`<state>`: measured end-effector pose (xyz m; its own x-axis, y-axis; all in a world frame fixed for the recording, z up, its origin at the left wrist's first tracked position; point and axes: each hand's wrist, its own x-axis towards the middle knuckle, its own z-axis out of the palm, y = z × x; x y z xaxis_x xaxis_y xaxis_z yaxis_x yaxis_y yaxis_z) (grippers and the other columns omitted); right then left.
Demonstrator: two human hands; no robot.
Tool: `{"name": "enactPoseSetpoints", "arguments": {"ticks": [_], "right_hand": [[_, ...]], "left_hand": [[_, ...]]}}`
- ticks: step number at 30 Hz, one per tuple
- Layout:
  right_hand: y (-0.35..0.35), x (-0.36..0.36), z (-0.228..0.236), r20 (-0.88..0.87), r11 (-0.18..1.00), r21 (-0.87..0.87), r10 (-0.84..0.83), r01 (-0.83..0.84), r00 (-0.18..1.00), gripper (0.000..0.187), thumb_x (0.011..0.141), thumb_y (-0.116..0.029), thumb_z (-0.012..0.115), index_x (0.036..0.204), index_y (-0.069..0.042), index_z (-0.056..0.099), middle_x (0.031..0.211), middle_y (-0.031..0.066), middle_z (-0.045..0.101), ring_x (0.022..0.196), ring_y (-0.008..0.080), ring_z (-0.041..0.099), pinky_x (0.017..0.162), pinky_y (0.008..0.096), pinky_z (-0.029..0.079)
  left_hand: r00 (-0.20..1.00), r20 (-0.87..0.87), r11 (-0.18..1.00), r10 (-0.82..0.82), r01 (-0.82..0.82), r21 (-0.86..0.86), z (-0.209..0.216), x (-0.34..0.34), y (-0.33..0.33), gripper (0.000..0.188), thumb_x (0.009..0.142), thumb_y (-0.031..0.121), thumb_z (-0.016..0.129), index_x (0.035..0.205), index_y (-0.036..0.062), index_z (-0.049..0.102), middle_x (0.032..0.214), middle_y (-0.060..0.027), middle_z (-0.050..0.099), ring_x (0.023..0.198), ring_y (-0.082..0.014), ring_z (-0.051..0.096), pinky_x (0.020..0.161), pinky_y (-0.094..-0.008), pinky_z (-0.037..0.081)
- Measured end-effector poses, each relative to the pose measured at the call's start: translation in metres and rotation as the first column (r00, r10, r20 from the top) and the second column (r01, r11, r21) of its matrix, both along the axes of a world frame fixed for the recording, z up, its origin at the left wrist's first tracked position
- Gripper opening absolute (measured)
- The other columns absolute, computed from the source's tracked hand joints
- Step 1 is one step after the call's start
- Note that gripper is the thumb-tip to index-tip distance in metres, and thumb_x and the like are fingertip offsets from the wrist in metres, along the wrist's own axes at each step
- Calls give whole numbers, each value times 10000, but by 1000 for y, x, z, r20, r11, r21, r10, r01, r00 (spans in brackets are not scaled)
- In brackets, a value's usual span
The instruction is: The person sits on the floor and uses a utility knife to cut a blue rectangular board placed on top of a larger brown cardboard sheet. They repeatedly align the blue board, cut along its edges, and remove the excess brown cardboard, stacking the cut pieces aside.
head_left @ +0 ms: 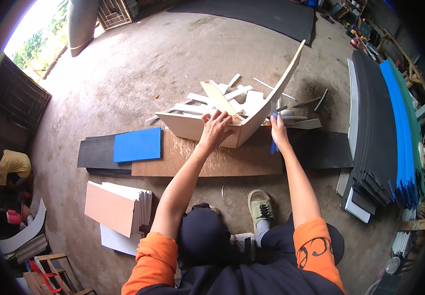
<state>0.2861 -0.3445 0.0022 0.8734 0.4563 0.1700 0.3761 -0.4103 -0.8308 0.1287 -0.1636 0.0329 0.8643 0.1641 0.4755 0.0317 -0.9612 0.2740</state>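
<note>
Left hand, fingers half-curled, grips cream board. Right hand, right of board, closed round blue-handled knife. 1 blue sheet left of board.

There is one blue-handled tool, one brown board, one loose blue sheet, one person in yellow and two orange sleeves; the pale offcuts number more than six (heaped too closely for an exact count).

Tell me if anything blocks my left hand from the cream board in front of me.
Nothing visible does: your left hand has its fingers on the upper edge of the cream board. The pale offcuts lie beyond the board, not between.
</note>
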Motion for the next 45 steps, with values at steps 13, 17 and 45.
{"name": "enactPoseSetpoints", "arguments": {"ticks": [13,17,45], "right_hand": [[10,-106,33,194,981,-175,118,-84,974,213,904,-188,393,872,16,444,698,251,582,690,433,569,578,488,465],[7,-115,58,209,881,-470,172,-56,963,257,913,-246,379,858,-9,461,630,212,593,629,392,598,541,461,494],[40,-116,47,101,822,-569,116,-38,988,256,901,-194,396,831,30,498,705,244,607,704,372,623,597,435,522]], "left_hand": [[1000,23,998,-1,0,57,-2,-9,-8,198,751,287,611,921,192,576,847,53,561,889,-132,515,808,-407,257],[1000,14,999,-14,13,45,-1,-12,-10,170,773,268,590,933,211,582,839,55,575,882,-126,526,819,-407,254],[999,12,999,37,-38,36,-1,-13,-20,155,775,243,598,917,183,584,842,60,583,853,-130,515,784,-415,274]]}}
